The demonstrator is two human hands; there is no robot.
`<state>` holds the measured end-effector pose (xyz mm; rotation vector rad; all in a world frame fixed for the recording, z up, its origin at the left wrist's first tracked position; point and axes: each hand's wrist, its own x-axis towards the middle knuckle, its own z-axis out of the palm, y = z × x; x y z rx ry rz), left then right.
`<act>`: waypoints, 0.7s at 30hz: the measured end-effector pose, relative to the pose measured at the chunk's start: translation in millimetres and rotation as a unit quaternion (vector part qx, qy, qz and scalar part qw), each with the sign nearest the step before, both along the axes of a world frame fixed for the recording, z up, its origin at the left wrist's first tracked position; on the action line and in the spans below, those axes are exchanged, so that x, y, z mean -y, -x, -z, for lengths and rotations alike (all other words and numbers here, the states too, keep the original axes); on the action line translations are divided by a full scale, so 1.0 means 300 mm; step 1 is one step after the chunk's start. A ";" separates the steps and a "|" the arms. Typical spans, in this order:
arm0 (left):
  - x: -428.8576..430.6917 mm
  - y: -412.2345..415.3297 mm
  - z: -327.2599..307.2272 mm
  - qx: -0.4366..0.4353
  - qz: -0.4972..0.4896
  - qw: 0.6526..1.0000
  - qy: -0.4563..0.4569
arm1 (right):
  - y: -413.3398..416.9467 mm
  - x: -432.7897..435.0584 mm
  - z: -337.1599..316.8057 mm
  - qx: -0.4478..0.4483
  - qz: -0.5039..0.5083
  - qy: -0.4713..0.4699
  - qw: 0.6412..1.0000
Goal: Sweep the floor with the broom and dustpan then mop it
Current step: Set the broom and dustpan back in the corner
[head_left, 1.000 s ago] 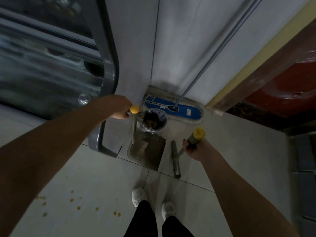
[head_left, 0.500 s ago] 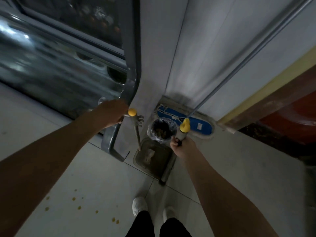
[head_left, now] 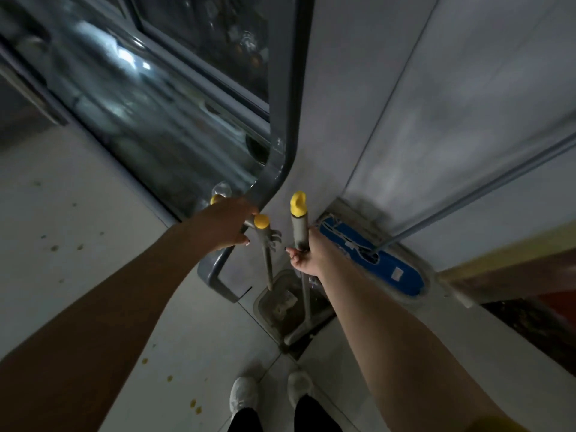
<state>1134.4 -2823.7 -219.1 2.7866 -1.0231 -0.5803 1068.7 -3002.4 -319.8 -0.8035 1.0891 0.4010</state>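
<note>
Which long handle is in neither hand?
The mop handle, leaning on the wall over the blue mop head; left hand grips the dustpan handle, right hand the broom handle.

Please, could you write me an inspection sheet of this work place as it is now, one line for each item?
Surface: pale tiled floor, with yellowish crumbs to the left of the person's shoes.
Job's things: dustpan low by the wall; broom upright beside it; mop with a blue head, leaning on the wall.
Clutter: nothing seen apart from the crumbs.
Hands: left hand grips the dustpan's yellow-capped handle; right hand grips the broom's shaft.
Cables: nothing seen.
Surroundings: glass-fronted cabinet at the left, pale wall ahead; the light is dim.
</note>
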 end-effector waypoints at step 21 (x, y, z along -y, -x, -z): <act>0.029 -0.032 0.051 0.044 0.015 0.999 0.017 | -0.185 0.031 0.085 0.029 -0.098 -0.006 0.995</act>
